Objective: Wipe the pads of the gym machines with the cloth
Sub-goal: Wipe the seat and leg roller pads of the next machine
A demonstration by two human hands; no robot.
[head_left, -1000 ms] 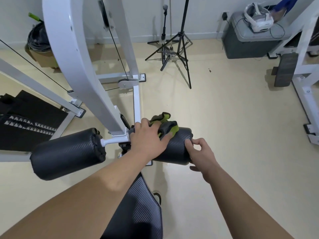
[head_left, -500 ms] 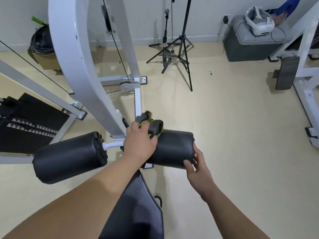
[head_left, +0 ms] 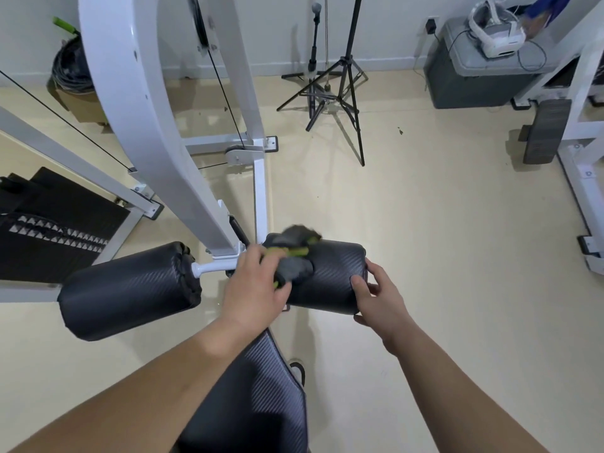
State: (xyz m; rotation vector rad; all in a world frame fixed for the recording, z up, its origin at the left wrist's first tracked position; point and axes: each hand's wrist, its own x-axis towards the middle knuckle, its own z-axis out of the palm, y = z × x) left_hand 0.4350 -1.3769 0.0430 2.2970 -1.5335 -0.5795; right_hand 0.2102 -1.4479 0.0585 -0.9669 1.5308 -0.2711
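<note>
My left hand (head_left: 258, 286) has its fingers curled round the bunched grey-and-green cloth (head_left: 294, 266), pressing it onto the top of the right roller pad (head_left: 330, 289) to rub it. My right hand (head_left: 380, 299) holds the pad's outer end, fingers (head_left: 358, 282) bent round it, I judge to stop it spinning. The pad is black with a ribbed weave and lies under both sets of fingers. The cloth is blurred.

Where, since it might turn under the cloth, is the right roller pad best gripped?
At its free outer end, from the right: the right roller pad lies level, its inner end meets the white frame and the left hand holds the cloth there. The right hand cups that end, thumb on the near face.
</note>
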